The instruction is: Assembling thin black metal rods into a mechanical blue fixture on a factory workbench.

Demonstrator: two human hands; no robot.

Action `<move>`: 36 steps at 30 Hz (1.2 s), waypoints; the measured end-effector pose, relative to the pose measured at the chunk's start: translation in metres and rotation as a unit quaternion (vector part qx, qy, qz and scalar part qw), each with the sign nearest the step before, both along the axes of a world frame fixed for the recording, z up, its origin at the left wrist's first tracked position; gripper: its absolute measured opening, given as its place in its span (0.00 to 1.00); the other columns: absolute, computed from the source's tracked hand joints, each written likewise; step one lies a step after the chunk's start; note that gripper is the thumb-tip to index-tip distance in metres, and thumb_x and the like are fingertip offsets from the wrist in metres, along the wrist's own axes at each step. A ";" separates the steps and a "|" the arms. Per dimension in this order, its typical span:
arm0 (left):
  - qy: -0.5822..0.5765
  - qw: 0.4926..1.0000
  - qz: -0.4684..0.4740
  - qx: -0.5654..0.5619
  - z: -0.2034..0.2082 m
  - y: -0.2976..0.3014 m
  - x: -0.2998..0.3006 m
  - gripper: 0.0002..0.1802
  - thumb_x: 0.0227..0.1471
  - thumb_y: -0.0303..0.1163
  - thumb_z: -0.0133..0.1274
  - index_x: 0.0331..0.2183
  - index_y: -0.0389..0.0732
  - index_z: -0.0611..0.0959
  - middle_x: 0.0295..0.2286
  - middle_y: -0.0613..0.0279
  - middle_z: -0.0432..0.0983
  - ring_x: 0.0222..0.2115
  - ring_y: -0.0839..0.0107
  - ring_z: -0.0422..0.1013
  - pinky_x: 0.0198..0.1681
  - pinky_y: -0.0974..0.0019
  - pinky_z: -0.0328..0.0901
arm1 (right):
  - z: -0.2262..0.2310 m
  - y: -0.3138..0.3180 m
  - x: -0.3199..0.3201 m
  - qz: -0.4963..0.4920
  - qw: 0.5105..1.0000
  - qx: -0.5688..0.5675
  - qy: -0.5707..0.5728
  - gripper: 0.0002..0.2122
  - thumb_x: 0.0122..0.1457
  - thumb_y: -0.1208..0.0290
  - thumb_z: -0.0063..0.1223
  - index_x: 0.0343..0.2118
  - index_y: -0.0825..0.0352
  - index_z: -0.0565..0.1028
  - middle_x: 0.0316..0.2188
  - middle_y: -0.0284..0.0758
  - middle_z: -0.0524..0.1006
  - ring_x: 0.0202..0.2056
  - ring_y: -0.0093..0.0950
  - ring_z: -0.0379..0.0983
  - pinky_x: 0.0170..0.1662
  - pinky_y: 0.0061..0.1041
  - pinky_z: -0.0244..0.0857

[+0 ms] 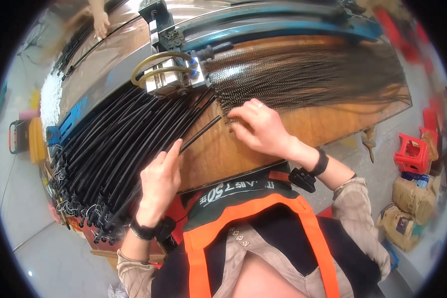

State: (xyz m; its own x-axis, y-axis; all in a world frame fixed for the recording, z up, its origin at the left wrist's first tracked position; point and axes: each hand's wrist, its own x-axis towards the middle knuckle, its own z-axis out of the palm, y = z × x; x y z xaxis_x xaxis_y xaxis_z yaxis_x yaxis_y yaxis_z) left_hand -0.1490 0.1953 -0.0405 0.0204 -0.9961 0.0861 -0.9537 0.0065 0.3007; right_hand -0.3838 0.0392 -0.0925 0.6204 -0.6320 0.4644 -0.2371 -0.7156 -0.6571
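Note:
My left hand (161,176) is closed around a thin black tube (201,133), whose free end points up and right over the bare wood. Under and beyond that hand lies a thick bundle of similar black tubes (119,134), fanned out to the left. My right hand (263,126) is bent in a pinch at the near left ends of many thin, dark, coiled springs (293,74). What sits between its fingertips is too small to make out. A gap separates the tube's end from my right fingers.
A metal clamp block (169,77) with yellowish air hoses stands just beyond my hands. Blue rails (283,30) run behind the wooden table (208,159). Another person's hand (101,25) reaches in at the far left. A red stool (411,153) and cardboard boxes (413,198) stand right.

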 end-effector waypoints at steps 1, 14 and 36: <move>-0.007 1.000 -0.005 0.001 -0.002 -0.001 -0.003 0.22 0.52 0.28 0.56 0.51 0.48 0.79 0.20 0.59 0.69 0.19 0.60 0.71 0.21 0.59 0.66 | -0.002 -0.003 -0.001 0.003 1.000 0.001 0.001 0.08 0.49 0.76 0.60 0.34 0.65 0.77 0.24 0.34 0.73 0.28 0.32 0.69 0.33 0.28 0.63; -0.007 1.000 0.016 0.015 0.003 0.033 -0.024 0.24 0.45 0.27 0.53 0.48 0.45 0.77 0.23 0.61 0.72 0.21 0.62 0.74 0.20 0.60 0.69 | -0.004 -0.001 0.003 0.146 0.989 0.026 0.025 0.09 0.52 0.78 0.57 0.37 0.70 0.80 0.28 0.38 0.78 0.34 0.34 0.70 0.41 0.30 0.64; -0.164 0.928 -0.294 -0.161 0.094 -0.245 -0.053 0.30 0.48 0.17 0.49 0.54 0.44 0.74 0.27 0.55 0.70 0.28 0.56 0.70 0.31 0.55 0.66 | 0.020 -0.165 -0.161 -0.253 0.945 -0.206 0.037 0.19 0.54 0.61 0.62 0.49 0.58 0.76 0.27 0.37 0.79 0.26 0.34 0.77 0.29 0.29 0.72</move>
